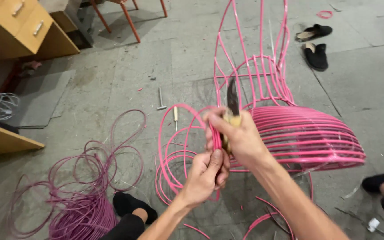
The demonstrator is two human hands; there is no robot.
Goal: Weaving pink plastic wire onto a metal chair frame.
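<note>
Gripping a knife [232, 103] in my right hand [241, 138], I hold its dark blade upright, fist closed around the pale handle, just in front of the pink chair frame [307, 133]. My left hand [205, 175] sits just below it, fingers pinched shut on a pink cord [216, 138] that runs up between both hands. More pink cord loops on the floor beside the frame; a purplish coil [81, 200] lies well left of it.
</note>
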